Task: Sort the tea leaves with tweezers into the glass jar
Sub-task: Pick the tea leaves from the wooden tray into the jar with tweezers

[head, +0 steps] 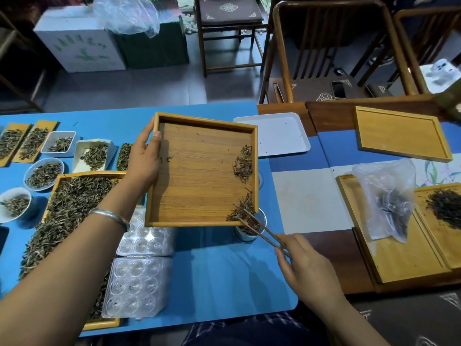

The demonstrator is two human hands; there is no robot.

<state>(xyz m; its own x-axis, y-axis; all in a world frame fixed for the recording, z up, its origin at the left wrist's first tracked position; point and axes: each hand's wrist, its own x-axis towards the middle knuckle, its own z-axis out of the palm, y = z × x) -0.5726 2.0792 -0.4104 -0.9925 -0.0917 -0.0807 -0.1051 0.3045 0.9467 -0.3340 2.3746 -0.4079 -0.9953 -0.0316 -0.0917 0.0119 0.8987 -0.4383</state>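
Presently, in the head view, the left hand (pixel 143 158) grips the far-left rim of a square bamboo tray (pixel 197 176), fingers wrapped around its edge, tilting it over the blue bench (pixel 219 270). The right hand (pixel 303 265) pinches slim tweezers (pixel 262 229), whose tips reach the wiry, dark tea leaves (pixel 243 211) heaped in the tray's near-right corner. The glass jar (pixel 249 231), clear and round, stands partly hidden under that corner. Judged step: raking leaves over the rim; next, a short, controlled sweep into the jar.

Bare forearms, silver bangle (pixel 109 217) on L wrist, dark plaid trousers (pixel 249 330).
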